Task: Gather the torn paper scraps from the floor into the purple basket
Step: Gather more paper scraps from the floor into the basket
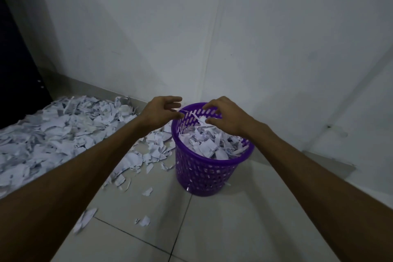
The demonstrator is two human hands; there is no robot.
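Observation:
A purple slotted basket point(204, 178) stands on the tiled floor near the room's corner, filled close to its rim with white torn paper scraps point(209, 143). Both hands hover over the basket's far rim. My left hand point(162, 111) is at the rim's left side, fingers spread and loosely bent, holding nothing I can make out. My right hand point(223, 116) is above the scraps, fingers loosely curled, with a thin strip point(196, 118) hanging free between the two hands. A big pile of scraps point(55, 134) covers the floor to the left.
White walls meet in a corner just behind the basket. A dark cabinet or door point(19, 74) stands at the far left. Loose scraps point(142, 221) dot the tiles in front of the basket. A low ledge point(327, 161) runs along the right wall.

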